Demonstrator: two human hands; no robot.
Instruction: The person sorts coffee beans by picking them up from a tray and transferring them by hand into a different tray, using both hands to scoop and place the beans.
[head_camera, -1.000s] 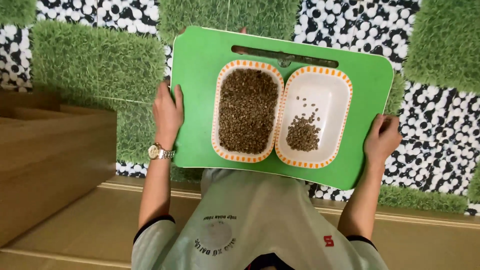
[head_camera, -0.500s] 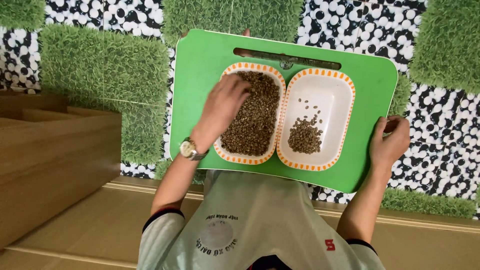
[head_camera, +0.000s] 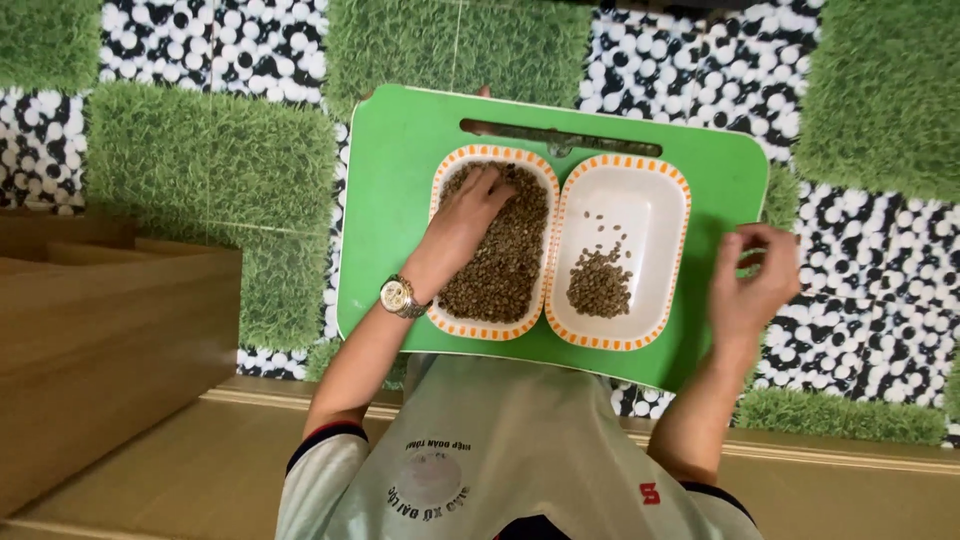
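A green lap tray (head_camera: 390, 180) carries two white oblong dishes with orange-striped rims. The left dish (head_camera: 437, 200) is full of small brown beans (head_camera: 510, 255). The right dish (head_camera: 655, 210) holds a small heap of the same beans (head_camera: 600, 285) and a few loose ones. My left hand (head_camera: 465, 215), with a wristwatch (head_camera: 400, 296) on its wrist, lies in the left dish with its fingertips bunched in the beans at the far end. My right hand (head_camera: 755, 275) hovers at the tray's right edge, fingers loosely curled and holding nothing.
The floor is a patchwork of green turf squares (head_camera: 210, 170) and black-and-white pebble-pattern mats (head_camera: 880, 280). A wooden step (head_camera: 100, 340) rises at the left. A wooden ledge (head_camera: 840, 480) runs under my body in a white shirt.
My left hand left the tray's left edge and moved into the left dish, now reaching its far end. My right hand let go of the tray's right edge and lifted.
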